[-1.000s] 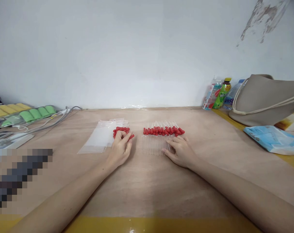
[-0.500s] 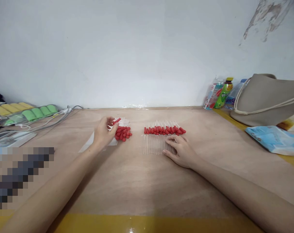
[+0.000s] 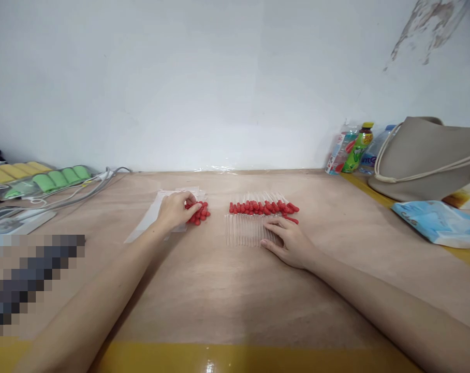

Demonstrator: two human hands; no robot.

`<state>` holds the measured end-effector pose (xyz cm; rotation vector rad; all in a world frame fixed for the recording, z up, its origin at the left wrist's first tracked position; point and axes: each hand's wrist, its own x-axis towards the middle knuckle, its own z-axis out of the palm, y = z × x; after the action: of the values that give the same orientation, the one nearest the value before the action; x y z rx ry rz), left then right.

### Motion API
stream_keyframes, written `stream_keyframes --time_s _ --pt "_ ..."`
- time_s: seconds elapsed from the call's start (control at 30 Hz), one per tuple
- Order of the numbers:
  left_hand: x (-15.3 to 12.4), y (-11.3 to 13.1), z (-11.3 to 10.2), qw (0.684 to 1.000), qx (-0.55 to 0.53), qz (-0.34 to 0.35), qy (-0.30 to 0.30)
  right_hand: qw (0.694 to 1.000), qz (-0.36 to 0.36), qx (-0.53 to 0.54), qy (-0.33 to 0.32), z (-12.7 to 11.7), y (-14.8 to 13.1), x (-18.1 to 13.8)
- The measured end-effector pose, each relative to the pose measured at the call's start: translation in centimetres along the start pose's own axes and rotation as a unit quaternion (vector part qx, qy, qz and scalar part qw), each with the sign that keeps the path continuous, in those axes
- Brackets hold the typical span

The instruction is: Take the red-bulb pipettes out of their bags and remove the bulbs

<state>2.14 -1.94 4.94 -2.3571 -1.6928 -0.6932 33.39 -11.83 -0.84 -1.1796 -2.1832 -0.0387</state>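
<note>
A small heap of red rubber bulbs (image 3: pixel 199 213) lies on the brown table next to a clear plastic bag (image 3: pixel 156 217). My left hand (image 3: pixel 175 210) rests on the heap's left side, fingers curled round some bulbs. To the right lies a row of clear glass droppers (image 3: pixel 246 230) with red bulbs (image 3: pixel 263 207) on their far ends. My right hand (image 3: pixel 291 241) lies flat on the right end of that row, fingers stretched over the glass tubes.
Green and yellow rolls (image 3: pixel 44 178) and grey cables (image 3: pixel 85 190) lie at the far left. Drink bottles (image 3: pixel 355 147), a beige bag (image 3: pixel 425 158) and a blue packet (image 3: pixel 437 221) stand at the right. A yellow strip (image 3: pixel 235 357) edges the table's front.
My left hand lifted a red bulb off the heap toward the plastic bag, then came back down onto the heap. My right hand stayed on the droppers.
</note>
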Motion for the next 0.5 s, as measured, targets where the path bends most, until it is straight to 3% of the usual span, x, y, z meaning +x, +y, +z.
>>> stream_keyframes --time_s 0.17,0.3,0.5 --pt "0.1 -0.3 -0.3 0.999 0.005 0.007 0.041 1.000 0.006 0.011 0.006 0.0 0.0 0.0" --pt "0.1 1.0 -0.4 0.997 -0.003 0.008 0.074 0.999 0.006 0.005 0.046 0.2 0.1 0.0" --pt "0.5 5.5 1.3 0.996 0.022 0.087 0.007 0.993 0.023 0.021 0.111 0.2 0.5 0.2"
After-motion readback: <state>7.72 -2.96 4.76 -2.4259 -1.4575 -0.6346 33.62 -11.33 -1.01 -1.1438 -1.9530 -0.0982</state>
